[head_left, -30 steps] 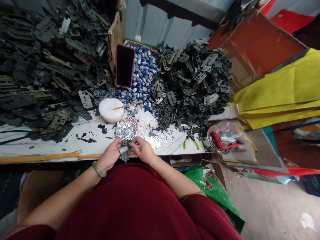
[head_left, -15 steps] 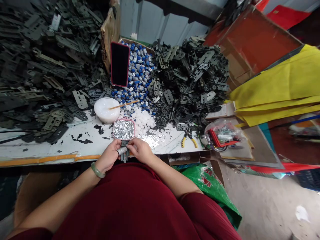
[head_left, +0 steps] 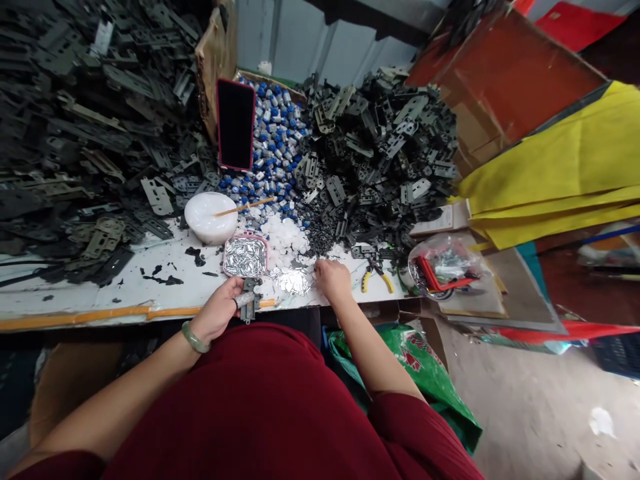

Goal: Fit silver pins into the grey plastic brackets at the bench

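Note:
At the front edge of the bench, my left hand (head_left: pixel 220 310) is closed around a dark grey slotted bracket (head_left: pixel 250 300). A pink-rimmed box (head_left: pixel 245 257) of small silver pins lies just beyond it. Farther right, my right hand (head_left: pixel 333 281) has its fingers curled down at the edge of the small black parts (head_left: pixel 323 237), with flat silver pieces (head_left: pixel 295 281) to its left. Its fingertips are partly hidden, and anything between them is too small to make out. White discs (head_left: pixel 285 240) are heaped between the box and the black parts.
A white bowl (head_left: pixel 211 227) with a wooden stick stands behind the box. A phone (head_left: pixel 236 127) leans before blue-and-white cylinders (head_left: pixel 280 147). Dark brackets are piled left (head_left: pixel 100 133) and right (head_left: pixel 380 147). Yellow-handled pliers (head_left: pixel 376 277) lie right of my right hand.
My right hand has left the bracket and moved right to the small black parts. My left hand stays in place, still holding the bracket.

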Demonstrator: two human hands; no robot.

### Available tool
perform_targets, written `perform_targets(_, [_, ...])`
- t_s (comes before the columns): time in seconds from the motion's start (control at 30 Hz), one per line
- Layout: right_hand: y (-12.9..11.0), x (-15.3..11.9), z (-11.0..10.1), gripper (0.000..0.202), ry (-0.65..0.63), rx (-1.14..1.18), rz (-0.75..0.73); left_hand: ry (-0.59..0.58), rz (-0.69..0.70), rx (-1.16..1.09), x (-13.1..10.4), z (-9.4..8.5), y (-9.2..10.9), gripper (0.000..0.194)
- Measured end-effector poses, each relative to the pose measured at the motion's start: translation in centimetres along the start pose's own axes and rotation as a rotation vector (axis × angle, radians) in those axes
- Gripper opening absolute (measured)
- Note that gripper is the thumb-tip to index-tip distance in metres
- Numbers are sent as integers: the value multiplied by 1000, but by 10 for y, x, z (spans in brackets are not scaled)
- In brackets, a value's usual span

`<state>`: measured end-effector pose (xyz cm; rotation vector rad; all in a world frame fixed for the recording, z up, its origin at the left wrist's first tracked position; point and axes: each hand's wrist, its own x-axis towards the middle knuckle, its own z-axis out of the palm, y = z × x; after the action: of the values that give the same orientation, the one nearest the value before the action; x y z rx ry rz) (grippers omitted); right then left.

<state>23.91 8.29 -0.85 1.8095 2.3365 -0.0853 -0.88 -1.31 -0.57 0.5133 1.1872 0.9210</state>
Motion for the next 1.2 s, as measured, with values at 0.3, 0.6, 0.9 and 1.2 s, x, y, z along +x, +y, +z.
perform_targets(0.3, [-47,-1,1,20,67,776,-65,-36,19,-91,-5,3,3,38])
perform_targets(0.6, [-104,-9,-5,8,-3,900,-312,-33,56,-129,-7,-5,7,37])
perform_targets(0.9, [-113,-14,-20,7,-34,929,-355,20,111,-17,-1,-9,-3,26])
perform_targets(1.2, [-112,-19,-3,9,-166,1085,-223,7,186,122,-5,-9,-5,26])
